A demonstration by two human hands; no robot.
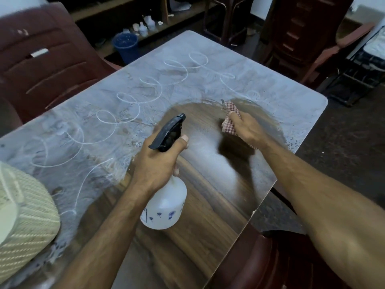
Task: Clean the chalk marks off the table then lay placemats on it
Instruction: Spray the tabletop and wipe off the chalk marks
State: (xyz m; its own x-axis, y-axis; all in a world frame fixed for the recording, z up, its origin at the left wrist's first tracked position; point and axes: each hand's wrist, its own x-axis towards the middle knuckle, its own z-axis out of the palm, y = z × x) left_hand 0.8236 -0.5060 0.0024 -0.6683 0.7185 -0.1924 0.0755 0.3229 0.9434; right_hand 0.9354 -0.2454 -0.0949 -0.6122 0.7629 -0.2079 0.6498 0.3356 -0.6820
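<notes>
**Half-wiped table, chalk loops left on the far side**

Dim room, seen from the head camera: a wooden table (210,205) filled the view, its near-right part wiped down to dark, glossy wood grain while the left and far parts lay under a pale chalky haze. Looping chalk marks (129,101) ran in a chain from the near-left edge toward the far corner, with a shorter run of loops near the far-right edge. The left hand (160,161) was wrapped tight round the neck of a white spray bottle (164,207) with a black trigger head, held tilted above the cleaned wood, nozzle pointing toward the far side. The right hand (245,130) was clenched on a red-and-white checked cloth (231,115), pressed to the tabletop at the border between clean wood and haze, near the right edge. Woven placemats (27,215), pale green, lay stacked at the near-left edge. Dark red plastic chairs (41,59) stood around the table, and a blue bucket (125,45) sat on the floor beyond the far-left edge.
</notes>
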